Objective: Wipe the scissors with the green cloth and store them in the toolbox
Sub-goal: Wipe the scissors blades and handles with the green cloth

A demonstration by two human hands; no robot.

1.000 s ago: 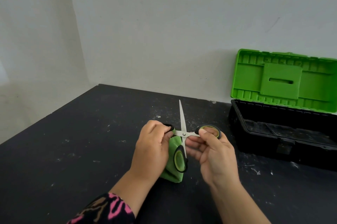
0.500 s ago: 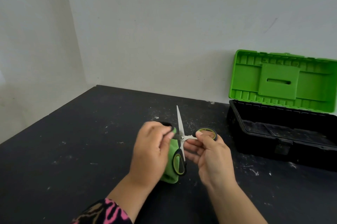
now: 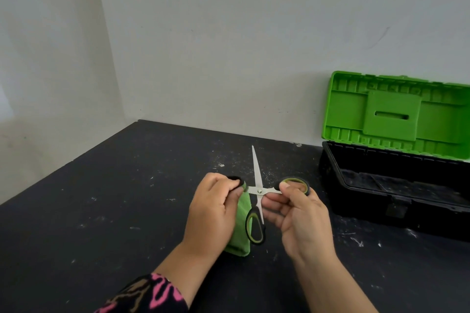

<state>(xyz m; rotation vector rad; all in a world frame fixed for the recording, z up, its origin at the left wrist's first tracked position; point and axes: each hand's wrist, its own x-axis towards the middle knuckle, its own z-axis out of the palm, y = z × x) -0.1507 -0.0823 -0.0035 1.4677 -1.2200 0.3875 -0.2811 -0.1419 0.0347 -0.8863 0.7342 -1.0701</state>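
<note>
Scissors open, black-green handles; right hand pinches loop, left hand clutches green cloth

t−1.0 s → now: scissors sit slightly lower over the tabletop, far blade leaning a touch more left | t−0.5 s → now: scissors, left hand and right hand shifted slightly right | green cloth drawn slightly back from the pivot, more bare blade showing
</note>
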